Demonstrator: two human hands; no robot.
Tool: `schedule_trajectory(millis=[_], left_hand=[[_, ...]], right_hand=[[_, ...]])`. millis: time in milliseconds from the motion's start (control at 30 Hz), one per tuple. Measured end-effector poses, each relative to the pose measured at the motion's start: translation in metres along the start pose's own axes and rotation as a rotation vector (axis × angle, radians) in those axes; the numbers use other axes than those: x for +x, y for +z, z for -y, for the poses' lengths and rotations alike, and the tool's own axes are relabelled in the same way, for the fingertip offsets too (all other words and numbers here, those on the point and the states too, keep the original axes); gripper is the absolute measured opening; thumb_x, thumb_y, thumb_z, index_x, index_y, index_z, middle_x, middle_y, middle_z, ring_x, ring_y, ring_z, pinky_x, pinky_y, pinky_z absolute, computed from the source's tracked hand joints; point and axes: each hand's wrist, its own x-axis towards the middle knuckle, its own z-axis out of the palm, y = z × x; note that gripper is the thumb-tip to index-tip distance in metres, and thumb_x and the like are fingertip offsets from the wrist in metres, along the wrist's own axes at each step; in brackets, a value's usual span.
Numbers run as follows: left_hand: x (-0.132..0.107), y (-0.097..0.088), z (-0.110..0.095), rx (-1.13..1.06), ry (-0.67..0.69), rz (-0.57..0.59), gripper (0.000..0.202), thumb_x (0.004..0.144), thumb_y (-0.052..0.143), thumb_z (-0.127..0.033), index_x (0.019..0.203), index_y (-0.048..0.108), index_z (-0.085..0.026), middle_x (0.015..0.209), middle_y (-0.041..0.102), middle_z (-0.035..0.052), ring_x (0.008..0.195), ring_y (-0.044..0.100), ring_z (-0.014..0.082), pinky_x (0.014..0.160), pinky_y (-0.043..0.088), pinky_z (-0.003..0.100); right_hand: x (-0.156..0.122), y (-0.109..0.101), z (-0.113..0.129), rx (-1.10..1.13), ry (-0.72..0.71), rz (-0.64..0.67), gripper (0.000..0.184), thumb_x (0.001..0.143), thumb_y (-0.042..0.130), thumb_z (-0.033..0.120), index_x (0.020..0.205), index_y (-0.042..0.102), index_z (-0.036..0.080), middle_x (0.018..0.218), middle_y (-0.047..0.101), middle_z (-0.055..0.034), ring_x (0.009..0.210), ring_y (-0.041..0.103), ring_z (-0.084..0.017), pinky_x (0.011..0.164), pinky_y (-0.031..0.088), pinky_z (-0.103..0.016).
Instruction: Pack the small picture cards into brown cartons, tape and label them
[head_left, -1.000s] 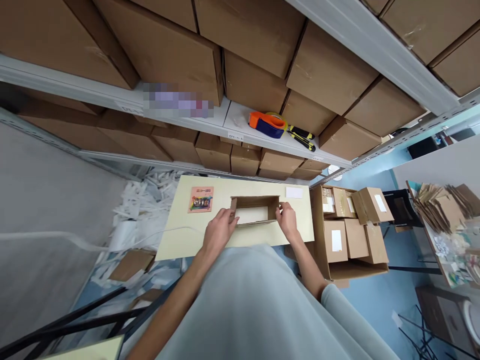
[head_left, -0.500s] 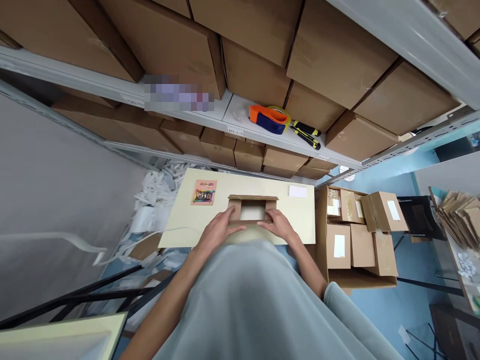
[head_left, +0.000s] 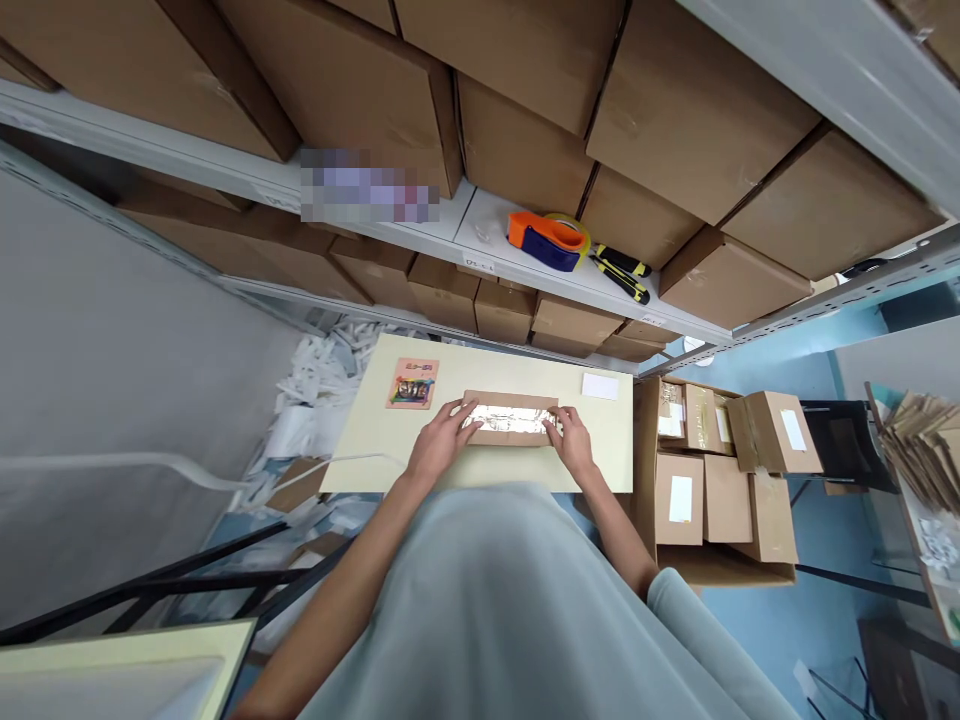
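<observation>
While both hands press the small cardboard box point(head_left: 510, 418) flat on the worktop point(head_left: 375, 440), left hand point(head_left: 439, 445) at one end and right hand point(head_left: 571, 440) at the other, fingers spread open on its top rather than closed round it, even downward pressure between the grips should best keep its taped flaps level.

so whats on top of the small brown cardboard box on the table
A strip of shiny clear tape runs along the top of the small brown cardboard box, with the left hand and right hand pressing its ends. The closed flaps hide whatever is inside.
</observation>
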Motion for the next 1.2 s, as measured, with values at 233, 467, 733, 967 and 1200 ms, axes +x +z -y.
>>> schedule_trajectory(millis=[233,467,733,967,1200], left_hand=[[0.004,-0.004,-0.005,-0.07,-0.064,-0.03,0.04,0.105,0.061,-0.035,0.144,0.068,-0.028,0.144,0.07,0.0095,0.118,0.075,0.0289,0.095,0.058,0.036],[0.031,-0.02,-0.011,-0.002,-0.129,0.092,0.028,0.097,0.065,-0.026,0.126,0.065,-0.027,0.127,0.068,0.0093,0.098,0.076,0.0284,0.082,0.055,0.036],[0.038,-0.012,-0.005,-0.146,-0.118,0.041,0.016,0.097,0.065,-0.024,0.113,0.066,-0.027,0.125,0.069,0.0071,0.099,0.076,0.0254,0.088,0.056,0.035],[0.032,0.002,-0.016,-0.176,-0.093,0.043,0.014,0.095,0.068,-0.025,0.109,0.069,-0.027,0.127,0.069,0.0061,0.101,0.076,0.0239,0.09,0.057,0.034],[0.03,0.023,-0.012,-0.219,-0.092,0.023,0.015,0.094,0.065,-0.023,0.108,0.069,-0.026,0.131,0.071,0.0074,0.113,0.075,0.0264,0.096,0.058,0.035]], right_hand=[[0.002,0.011,0.001,0.034,-0.03,-0.046,0.031,0.114,0.048,0.033,0.131,0.071,0.022,0.127,0.069,-0.0113,0.093,0.076,-0.021,0.093,0.061,-0.035],[0.024,-0.008,0.012,-0.153,-0.018,0.081,0.018,0.105,0.062,0.032,0.122,0.07,0.028,0.119,0.07,-0.0069,0.088,0.077,-0.023,0.081,0.057,-0.032],[0.035,-0.007,0.017,-0.037,0.003,0.129,0.021,0.104,0.052,0.031,0.123,0.06,0.028,0.107,0.077,-0.004,0.084,0.074,-0.025,0.08,0.054,-0.032],[0.022,-0.018,-0.005,0.056,0.049,0.149,0.023,0.104,0.05,0.043,0.121,0.058,0.03,0.08,0.071,0.0032,0.059,0.065,-0.023,0.067,0.048,-0.03],[0.016,0.002,-0.015,-0.039,0.055,0.097,0.021,0.101,0.052,0.032,0.12,0.059,0.028,0.094,0.078,-0.0017,0.07,0.073,-0.023,0.072,0.05,-0.03]])
